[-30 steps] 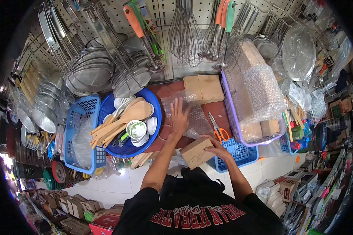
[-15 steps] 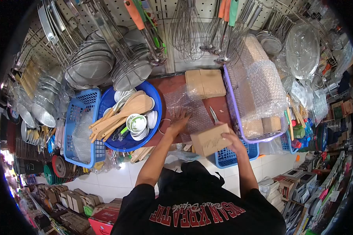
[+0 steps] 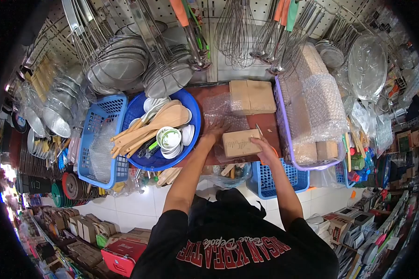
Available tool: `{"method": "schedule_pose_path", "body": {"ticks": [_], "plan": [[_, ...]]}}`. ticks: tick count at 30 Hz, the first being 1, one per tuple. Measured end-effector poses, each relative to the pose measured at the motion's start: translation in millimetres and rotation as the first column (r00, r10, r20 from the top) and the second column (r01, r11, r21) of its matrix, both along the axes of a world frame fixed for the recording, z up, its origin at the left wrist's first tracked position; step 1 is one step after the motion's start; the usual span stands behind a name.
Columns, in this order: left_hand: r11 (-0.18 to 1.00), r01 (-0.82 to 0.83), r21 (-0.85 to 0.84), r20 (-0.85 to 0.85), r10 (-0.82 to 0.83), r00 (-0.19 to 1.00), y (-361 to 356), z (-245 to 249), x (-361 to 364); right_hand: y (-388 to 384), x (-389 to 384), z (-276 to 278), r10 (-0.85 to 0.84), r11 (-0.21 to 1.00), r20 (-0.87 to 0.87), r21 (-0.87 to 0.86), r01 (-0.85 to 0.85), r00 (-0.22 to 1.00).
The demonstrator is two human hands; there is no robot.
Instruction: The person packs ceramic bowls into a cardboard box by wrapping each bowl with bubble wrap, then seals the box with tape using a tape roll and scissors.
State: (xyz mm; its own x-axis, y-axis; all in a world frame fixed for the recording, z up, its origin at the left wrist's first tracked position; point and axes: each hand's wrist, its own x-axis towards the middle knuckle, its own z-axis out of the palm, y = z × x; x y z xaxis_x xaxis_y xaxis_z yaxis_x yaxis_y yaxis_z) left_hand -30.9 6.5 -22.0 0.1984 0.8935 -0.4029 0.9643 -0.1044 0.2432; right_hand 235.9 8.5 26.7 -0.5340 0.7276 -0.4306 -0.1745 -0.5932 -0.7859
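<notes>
A small brown cardboard box with print on its face is gripped at its right end by my right hand. Left of the box, my left hand lies with spread fingers on a sheet of bubble wrap on the red-brown table. Scissors show just behind the box, partly hidden by it and my right hand. Flat brown cartons rest at the back of the table.
At left are a blue bowl of wooden spatulas and cups, and a blue basket. A purple basket with wrapped boxes stands right. Strainers and whisks hang behind. A lower blue basket is near the front edge.
The box in my right hand has moved back and left over the table and turned level. My left hand stays on the bubble wrap. The camera view has shifted slightly.
</notes>
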Motion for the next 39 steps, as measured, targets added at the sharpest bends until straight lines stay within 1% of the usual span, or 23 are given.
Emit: {"method": "schedule_pose_path", "body": {"ticks": [2, 5, 8, 11, 14, 17, 20, 23, 26, 29, 32, 35, 38, 39], "plan": [[1.000, -0.020, -0.023, 0.106, 0.022, 0.994, 1, -3, -5, 2, -3, -7, 0.038, 0.999, 0.025, 0.037, -0.039, 0.999], [0.998, 0.029, -0.057, 0.068, -0.025, 0.997, 3, 0, -7, 3, -5, -16, 0.056, 0.995, 0.036, 0.081, -0.059, 0.998], [0.996, 0.018, -0.086, 0.139, -0.006, 0.990, 5, -3, -10, 6, -7, -14, 0.078, 0.994, 0.069, 0.072, -0.083, 0.995], [0.982, 0.080, -0.171, -0.032, -0.087, 0.996, 19, -13, -9, 8, -9, -17, 0.091, 0.985, 0.130, 0.133, -0.108, 0.987], [0.965, 0.085, -0.249, 0.028, -0.080, 0.996, 26, -13, -9, 7, -9, -9, 0.092, 0.990, 0.088, 0.101, -0.101, 0.992], [0.937, 0.100, -0.334, -0.064, -0.128, 0.990, 28, 25, -2, 7, -7, -7, 0.088, 0.994, 0.138, 0.059, -0.097, 0.986], [0.953, 0.107, -0.284, 0.034, -0.101, 0.994, 40, -21, -11, 7, -9, -15, 0.162, 0.979, 0.145, 0.104, -0.178, 0.976], [0.944, 0.058, -0.326, 0.119, -0.020, 0.993, 40, 2, -8, 7, -13, -23, 0.176, 0.968, 0.195, 0.142, -0.206, 0.965], [0.961, 0.035, -0.276, 0.089, -0.011, 0.996, 36, 10, -5, 7, -12, -23, 0.171, 0.976, 0.211, 0.100, -0.195, 0.962], [0.965, 0.003, -0.261, 0.111, 0.027, 0.993, 37, -2, -7, 7, -11, -27, 0.160, 0.975, 0.218, 0.120, -0.189, 0.963], [0.972, -0.068, -0.223, 0.154, 0.104, 0.983, 32, 3, -4, 7, -12, -17, 0.161, 0.968, 0.245, 0.148, -0.201, 0.956], [0.968, -0.119, -0.220, 0.288, 0.181, 0.940, 33, -3, -6, 4, -11, -3, 0.133, 0.941, 0.317, 0.259, -0.220, 0.939], [0.973, -0.231, 0.012, 0.316, 0.216, 0.924, 26, -30, -4, 13, -8, -7, 0.173, 0.891, 0.405, 0.324, -0.318, 0.898], [0.952, -0.305, 0.017, 0.396, 0.274, 0.876, 26, -35, -4, 15, -6, -6, 0.169, 0.861, 0.461, 0.361, -0.358, 0.871]]}}
